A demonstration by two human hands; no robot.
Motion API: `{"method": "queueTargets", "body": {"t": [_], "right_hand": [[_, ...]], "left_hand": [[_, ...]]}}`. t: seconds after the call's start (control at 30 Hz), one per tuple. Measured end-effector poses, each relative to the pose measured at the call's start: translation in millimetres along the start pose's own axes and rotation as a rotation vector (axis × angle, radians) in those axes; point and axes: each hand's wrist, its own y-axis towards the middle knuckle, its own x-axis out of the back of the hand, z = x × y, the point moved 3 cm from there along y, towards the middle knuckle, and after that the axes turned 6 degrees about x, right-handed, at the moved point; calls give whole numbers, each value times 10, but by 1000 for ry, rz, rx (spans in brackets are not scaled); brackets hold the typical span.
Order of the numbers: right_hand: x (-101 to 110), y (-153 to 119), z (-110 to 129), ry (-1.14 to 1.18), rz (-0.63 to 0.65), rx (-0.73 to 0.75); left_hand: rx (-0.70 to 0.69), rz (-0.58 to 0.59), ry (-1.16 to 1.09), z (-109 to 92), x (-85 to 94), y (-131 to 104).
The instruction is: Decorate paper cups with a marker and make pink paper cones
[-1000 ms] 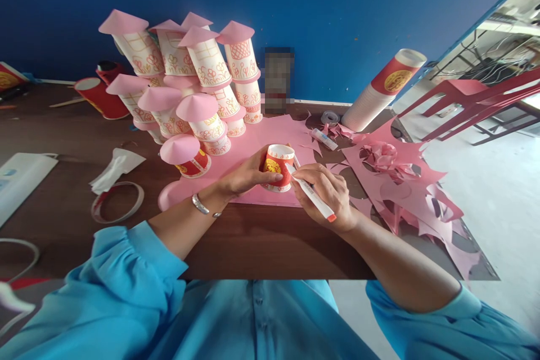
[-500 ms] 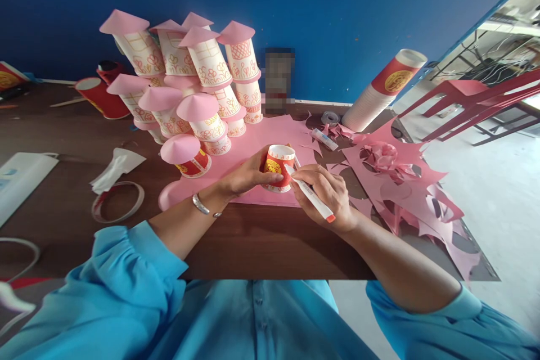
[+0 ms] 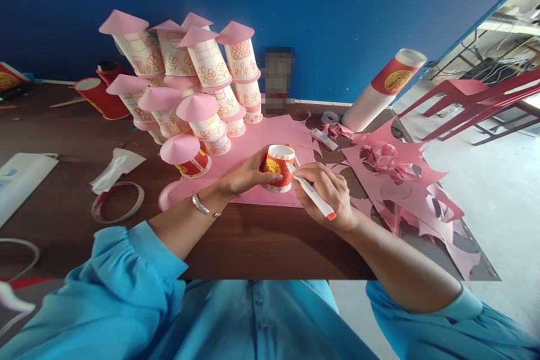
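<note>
My left hand (image 3: 250, 175) grips a red paper cup (image 3: 284, 175) with a yellow emblem and small drawn marks along its white rim, held upright over pink paper (image 3: 276, 130). In my right hand (image 3: 327, 191) is a white marker (image 3: 314, 198) with an orange-red end, its tip at the cup's right side. To the left, several white cups (image 3: 213, 70) with drawn flowers stand stacked under pink paper cones (image 3: 198, 108). A red cup (image 3: 194, 167) with a pink cone stands in front of them.
A tall stack of paper cups (image 3: 375, 93) leans at the back right. Beside it lie a glue stick (image 3: 324, 139), a tape roll (image 3: 330, 118) and pink paper scraps (image 3: 415, 191). On the left are a tape ring (image 3: 139, 202) and a white box (image 3: 25, 180).
The marker and my right hand have shifted very slightly to the right against the cup. My left hand and the cup look unmoved.
</note>
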Motion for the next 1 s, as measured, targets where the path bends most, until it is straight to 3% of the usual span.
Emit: {"method": "queueTargets", "body": {"t": [1.0], "right_hand": [[12,8,53,21,14,37]], "left_hand": [[-8,12,22,-11,5,-4]]}}
